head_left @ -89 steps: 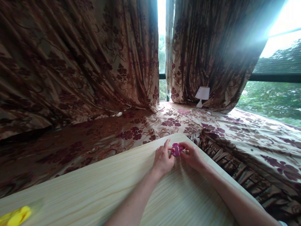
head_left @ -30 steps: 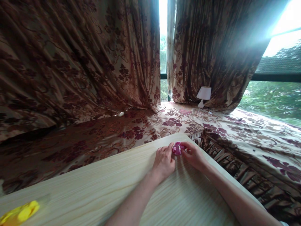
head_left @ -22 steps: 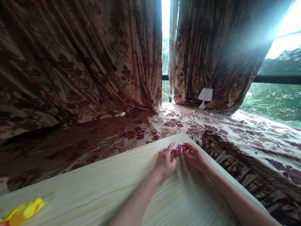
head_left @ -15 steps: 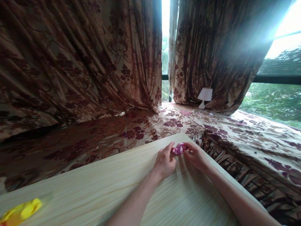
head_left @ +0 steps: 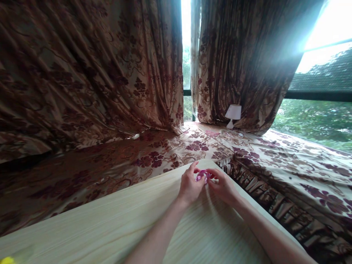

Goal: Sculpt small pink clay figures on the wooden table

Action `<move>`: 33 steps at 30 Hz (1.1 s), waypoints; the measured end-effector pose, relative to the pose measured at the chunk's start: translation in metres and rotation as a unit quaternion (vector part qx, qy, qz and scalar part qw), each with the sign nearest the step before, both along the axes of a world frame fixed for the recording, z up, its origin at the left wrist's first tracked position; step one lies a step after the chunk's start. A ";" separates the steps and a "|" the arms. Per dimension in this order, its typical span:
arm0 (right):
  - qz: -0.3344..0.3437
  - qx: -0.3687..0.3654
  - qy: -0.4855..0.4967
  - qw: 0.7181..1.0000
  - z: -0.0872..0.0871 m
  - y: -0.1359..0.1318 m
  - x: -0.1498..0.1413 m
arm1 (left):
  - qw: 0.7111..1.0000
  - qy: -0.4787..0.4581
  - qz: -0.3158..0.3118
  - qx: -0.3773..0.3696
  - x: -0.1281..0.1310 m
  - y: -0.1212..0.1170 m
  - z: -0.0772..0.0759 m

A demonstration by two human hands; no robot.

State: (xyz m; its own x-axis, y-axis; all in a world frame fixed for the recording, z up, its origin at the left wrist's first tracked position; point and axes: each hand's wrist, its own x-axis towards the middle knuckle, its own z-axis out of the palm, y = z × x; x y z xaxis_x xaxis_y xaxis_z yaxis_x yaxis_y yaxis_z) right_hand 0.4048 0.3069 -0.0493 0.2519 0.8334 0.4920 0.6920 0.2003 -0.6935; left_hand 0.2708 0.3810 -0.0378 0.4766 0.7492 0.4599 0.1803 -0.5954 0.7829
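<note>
A small, crumpled-looking pink-purple and white piece [head_left: 202, 176] is between both hands, over the far corner of the pale wooden table [head_left: 132, 209]. My left hand [head_left: 190, 186] is on its left side, with the thumb pressed against its near face and the fingers curved behind. From the right, my right hand [head_left: 223, 186] pinches its edge between thumb and fingertips. Fingers cover part of the piece, and its exact kind cannot be made out.
A bright yellow item [head_left: 7, 260] is cut off at the lower left corner. Beyond the table lies a ledge covered in floral cloth [head_left: 198, 145], with a white lamp [head_left: 233, 113] on it. Patterned curtains [head_left: 110, 73] hang behind.
My left hand has closed in, its thumb now over the front of the piece. The view has turned slightly right, so the yellow item has nearly left the picture.
</note>
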 end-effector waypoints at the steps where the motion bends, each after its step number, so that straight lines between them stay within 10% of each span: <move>1: 0.000 -0.001 -0.002 1.000 0.000 0.000 0.000 | 1.000 -0.001 0.002 -0.003 0.002 0.001 0.000; 33: -0.022 -0.014 -0.053 0.998 -0.003 0.010 -0.008 | 0.995 -0.054 -0.016 -0.077 0.003 0.007 0.006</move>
State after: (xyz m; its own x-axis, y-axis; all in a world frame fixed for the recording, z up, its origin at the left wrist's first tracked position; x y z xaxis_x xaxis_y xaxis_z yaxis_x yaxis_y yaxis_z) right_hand 0.3967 0.3174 -0.0524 0.2374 0.8361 0.4946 0.7692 0.1492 -0.6213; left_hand 0.2735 0.3882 -0.0318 0.4564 0.7997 0.3901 0.0732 -0.4707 0.8793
